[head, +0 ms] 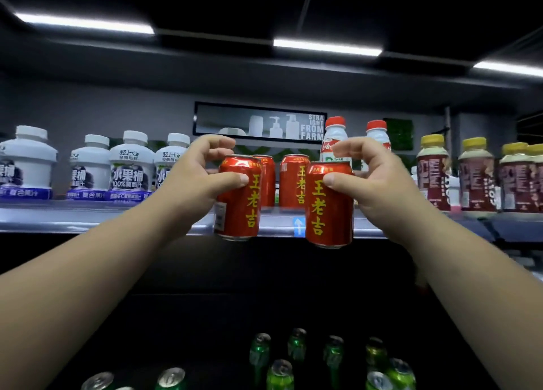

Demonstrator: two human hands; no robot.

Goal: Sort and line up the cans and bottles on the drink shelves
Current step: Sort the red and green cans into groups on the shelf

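I have a red can in each hand, both held up in front of the edge of the upper shelf [88, 216]. My left hand [191, 178] is wrapped around the left can [239, 197], thumb across its front near the top; my right hand [373, 178] grips the right can [329, 203] the same way, and that can sits slightly lower. The two held cans are near each other but apart. Between and behind them, two more red cans [292, 179] stand on the shelf. All carry yellow vertical characters reading 王老吉. To the left stand white bottles [130, 166] with purple bands, printed 轻上, 水果桶 and 100%. To the right are red-capped white bottles [335, 138] and yellow-capped dark red bottles [476, 175], whose lettering I cannot read. A sign [260, 122] behind says STRAIGHT FROM FARM. Green cans [280, 373] stand on the dark shelf below.
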